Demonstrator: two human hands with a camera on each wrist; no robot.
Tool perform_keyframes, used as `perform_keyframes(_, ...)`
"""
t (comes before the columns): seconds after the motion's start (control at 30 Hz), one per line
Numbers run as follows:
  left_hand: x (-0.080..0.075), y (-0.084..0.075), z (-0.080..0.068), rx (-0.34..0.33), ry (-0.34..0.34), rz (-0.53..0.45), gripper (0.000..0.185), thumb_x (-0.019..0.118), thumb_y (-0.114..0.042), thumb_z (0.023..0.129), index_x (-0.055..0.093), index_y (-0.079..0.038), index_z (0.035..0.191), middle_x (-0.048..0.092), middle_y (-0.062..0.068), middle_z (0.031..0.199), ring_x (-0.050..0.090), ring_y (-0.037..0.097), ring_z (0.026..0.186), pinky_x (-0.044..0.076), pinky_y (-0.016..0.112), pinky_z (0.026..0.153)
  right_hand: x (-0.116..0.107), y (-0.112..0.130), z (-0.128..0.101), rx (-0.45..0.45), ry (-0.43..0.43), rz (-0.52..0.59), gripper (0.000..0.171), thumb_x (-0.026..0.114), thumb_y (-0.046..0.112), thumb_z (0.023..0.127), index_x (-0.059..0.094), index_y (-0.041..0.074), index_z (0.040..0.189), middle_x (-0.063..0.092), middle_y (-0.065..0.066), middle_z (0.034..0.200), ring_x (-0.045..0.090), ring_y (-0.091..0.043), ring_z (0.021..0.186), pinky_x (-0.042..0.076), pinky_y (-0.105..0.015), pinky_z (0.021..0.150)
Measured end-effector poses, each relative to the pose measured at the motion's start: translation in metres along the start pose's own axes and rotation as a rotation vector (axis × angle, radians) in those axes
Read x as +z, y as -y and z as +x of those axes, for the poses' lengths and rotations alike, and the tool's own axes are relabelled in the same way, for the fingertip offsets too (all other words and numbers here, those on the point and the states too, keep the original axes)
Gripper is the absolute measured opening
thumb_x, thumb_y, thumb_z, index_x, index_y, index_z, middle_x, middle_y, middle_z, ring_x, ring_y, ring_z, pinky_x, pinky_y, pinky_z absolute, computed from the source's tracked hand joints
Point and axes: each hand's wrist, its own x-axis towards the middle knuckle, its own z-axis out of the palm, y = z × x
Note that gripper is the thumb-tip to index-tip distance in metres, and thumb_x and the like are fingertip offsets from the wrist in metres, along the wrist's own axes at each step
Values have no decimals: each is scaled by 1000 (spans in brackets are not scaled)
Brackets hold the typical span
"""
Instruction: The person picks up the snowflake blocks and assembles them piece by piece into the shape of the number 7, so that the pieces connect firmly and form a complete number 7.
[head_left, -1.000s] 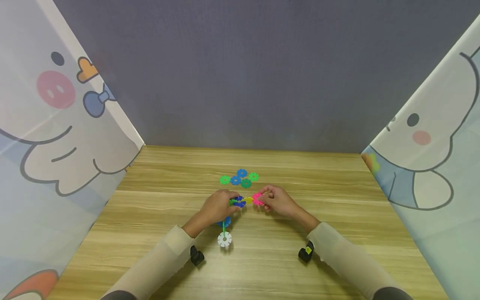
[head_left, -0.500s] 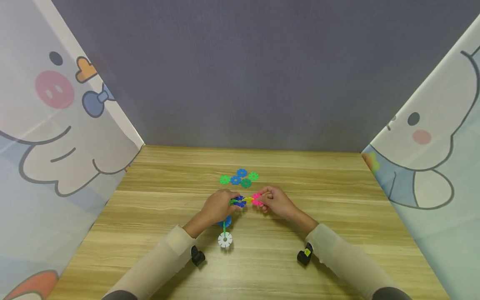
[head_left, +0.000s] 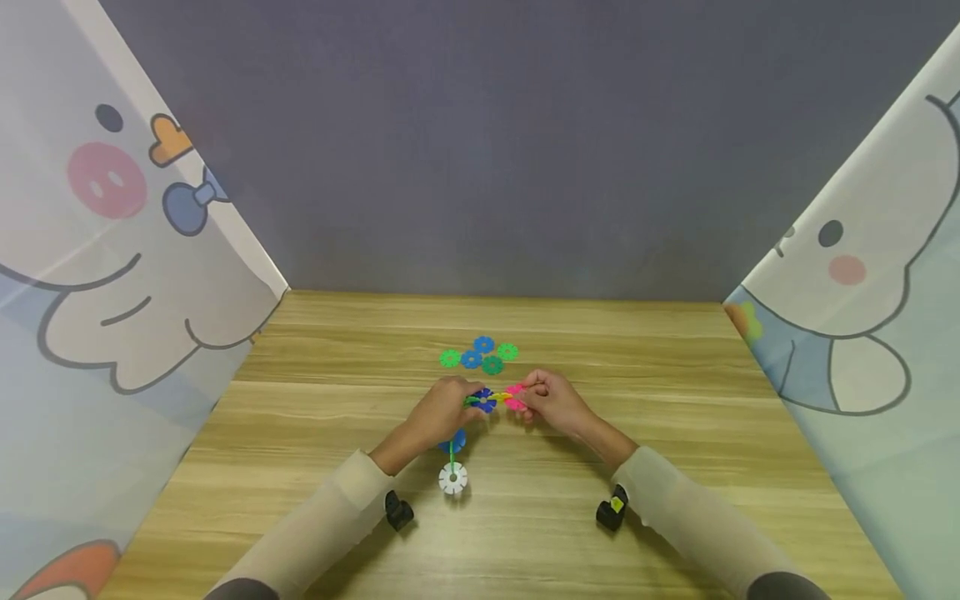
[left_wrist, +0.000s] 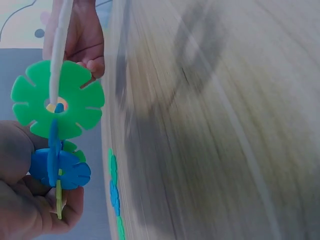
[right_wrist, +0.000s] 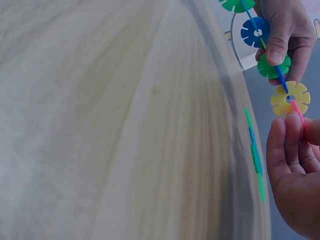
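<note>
A chain of multicoloured, flower-shaped plastic discs (head_left: pixel 491 402) is stretching crosswise between the left hand (head_left: pixel 442 407), pinching a green disc (right_wrist: pixel 274 67), and the right hand (head_left: pixel 557 402), pinching the pink end disc (head_left: pixel 514 404). The yellow disc (right_wrist: pixel 300 92) is sitting nearer the right hand; the white end disc (head_left: pixel 453 488) is trailing back between the pale sleeves (head_left: pixel 315 517).

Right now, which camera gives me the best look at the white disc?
The head view: it shows the white disc nearly face-on, with round outline, slots and center hole visible. The left wrist view shows it only edge-on, cut off at the top. The right wrist view doesn't show it.
</note>
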Motion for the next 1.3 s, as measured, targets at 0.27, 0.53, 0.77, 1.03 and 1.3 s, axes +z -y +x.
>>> perform_keyframes(0.27, 1, 3, -1, -3, 23, 14, 43, 79, -12, 89, 67, 5, 127, 73, 21, 119, 69, 36, 111, 60, 44, 94, 3, 0, 2, -9, -3, 8, 13, 58, -3, 100, 53, -11, 110, 70, -2, 78, 65, -11, 65, 60, -22, 63)
perform_keyframes(0.53, -6, 7, -2, -55, 47, 62, 45, 80, -20, 90, 67, 1, 127, 72, 15, 122, 67, 33, 116, 58, 44, 98, 16, -3, 8, 52, -38, 0, 16, 56, -1, 102, 53, -7, 116, 69, -11, 78, 62, -11, 62, 55, -22, 56)
perform_keyframes(0.77, -4, 5, 3, -57, 29, 163, 52, 79, -30, 90, 64, -8, 135, 66, 14, 136, 59, 40, 129, 51, 59, 105, 16, 1, 6, 64, -50, -1, 20, 56, 2, 102, 53, -5, 121, 68, -10, 77, 59, -12, 61, 53, -22, 53)
perform_keyframes(1.03, -4, -3, 10, -21, 23, 221, 50, 77, -37, 91, 67, -11, 132, 68, 12, 132, 62, 36, 125, 52, 60, 101, 17, -3, 8, 57, -54, -15, 20, 58, 3, 102, 56, -2, 121, 68, -4, 74, 59, -12, 61, 53, -22, 52)
perform_keyframes(1.3, 3, -6, 14, 69, -7, 255, 47, 81, -33, 88, 69, -15, 130, 72, 5, 121, 67, 29, 114, 58, 52, 93, 20, -3, 7, 56, -40, -9, 22, 58, 5, 102, 54, -5, 121, 68, -4, 75, 58, -10, 61, 52, -21, 52)
